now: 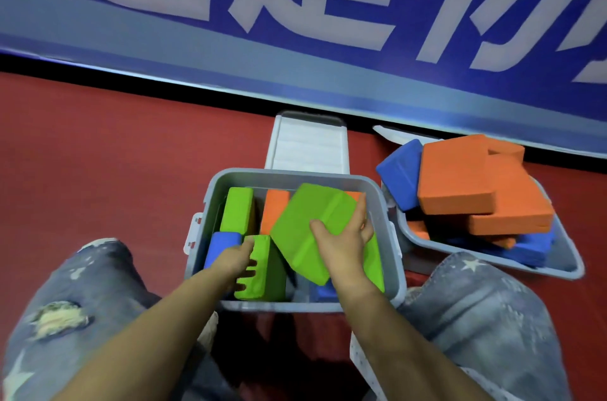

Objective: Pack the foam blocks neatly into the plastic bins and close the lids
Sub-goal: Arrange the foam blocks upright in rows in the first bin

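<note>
We tilt the large green foam block (312,229) over the grey bin (295,175) on the red floor (98,154), right hand (345,244) clamped on it, left hand (235,257) gripping the notched green block (262,272); angled so, it may jam against neighbours and stop the lid (308,144) closing.

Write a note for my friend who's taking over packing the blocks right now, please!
Left hand: grips a green notched block standing in the near bin.
Right hand: holds a big flat green block, tilted over the bin's middle, not yet laid down.
Already inside the near bin: a green block, an orange block, a blue block, all loosely placed.
The second bin, to the right, is heaped with orange blocks and blue blocks sticking above its rim.
A white lid lies behind the near bin.
Left to do: settle both green blocks, tidy the second bin, close the lids.
</note>
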### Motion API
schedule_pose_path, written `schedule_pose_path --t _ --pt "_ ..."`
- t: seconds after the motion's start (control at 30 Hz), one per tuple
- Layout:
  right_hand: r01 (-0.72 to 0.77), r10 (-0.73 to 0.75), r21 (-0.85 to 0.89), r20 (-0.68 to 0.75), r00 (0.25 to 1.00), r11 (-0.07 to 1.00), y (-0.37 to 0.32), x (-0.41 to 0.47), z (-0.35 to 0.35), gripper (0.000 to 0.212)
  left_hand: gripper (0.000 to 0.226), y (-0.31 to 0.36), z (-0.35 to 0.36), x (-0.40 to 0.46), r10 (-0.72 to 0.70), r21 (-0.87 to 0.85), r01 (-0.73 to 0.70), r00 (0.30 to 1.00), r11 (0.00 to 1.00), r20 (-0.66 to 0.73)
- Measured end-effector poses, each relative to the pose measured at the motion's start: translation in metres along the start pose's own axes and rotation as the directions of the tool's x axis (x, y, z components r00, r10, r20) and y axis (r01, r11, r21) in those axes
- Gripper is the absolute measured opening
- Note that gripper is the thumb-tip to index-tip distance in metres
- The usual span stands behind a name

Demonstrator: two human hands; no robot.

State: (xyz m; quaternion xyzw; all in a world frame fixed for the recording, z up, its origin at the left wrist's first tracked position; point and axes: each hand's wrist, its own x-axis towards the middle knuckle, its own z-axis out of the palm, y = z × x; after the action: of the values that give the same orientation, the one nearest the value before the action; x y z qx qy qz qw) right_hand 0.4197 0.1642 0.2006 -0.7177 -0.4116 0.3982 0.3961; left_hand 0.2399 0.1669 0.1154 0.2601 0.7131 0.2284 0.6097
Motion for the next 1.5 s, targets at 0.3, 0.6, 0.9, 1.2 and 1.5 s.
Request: schedule_pose_path --t 0.3,0.6,0.9,1.2,1.5 --pt "0.048 -0.016 -0.316 0.103 0.995 0.948 0.03 0.014 0.0 0.087 0.063 -0.002 0.015 0.028 0.024 0.46 0.013 0.997 0.888 -0.074" --pt "0.184 -0.015 -0.496 0.326 0.945 0.849 0.009 0.053 0.013 0.086 0.079 -0.023 0.012 0.072 -0.203 0.202 0.2 0.979 0.959 -0.005" --pt "0.161 0.084 -0.569 0.379 0.922 0.806 0.002 0.094 0.02 0.086 0.075 -0.01 0.023 0.099 -0.257 0.062 0.262 0.963 0.963 -0.086" --pt "0.174 0.076 -0.564 0.392 0.917 0.807 0.002 0.104 0.02 0.086 0.071 -0.021 0.034 0.103 -0.229 0.14 0.258 0.953 0.956 -0.197" --pt "0.181 0.135 -0.619 0.428 0.894 0.764 0.011 0.087 0.016 0.092 0.078 -0.028 0.021 0.102 -0.262 -0.06 0.26 0.965 0.964 -0.018"
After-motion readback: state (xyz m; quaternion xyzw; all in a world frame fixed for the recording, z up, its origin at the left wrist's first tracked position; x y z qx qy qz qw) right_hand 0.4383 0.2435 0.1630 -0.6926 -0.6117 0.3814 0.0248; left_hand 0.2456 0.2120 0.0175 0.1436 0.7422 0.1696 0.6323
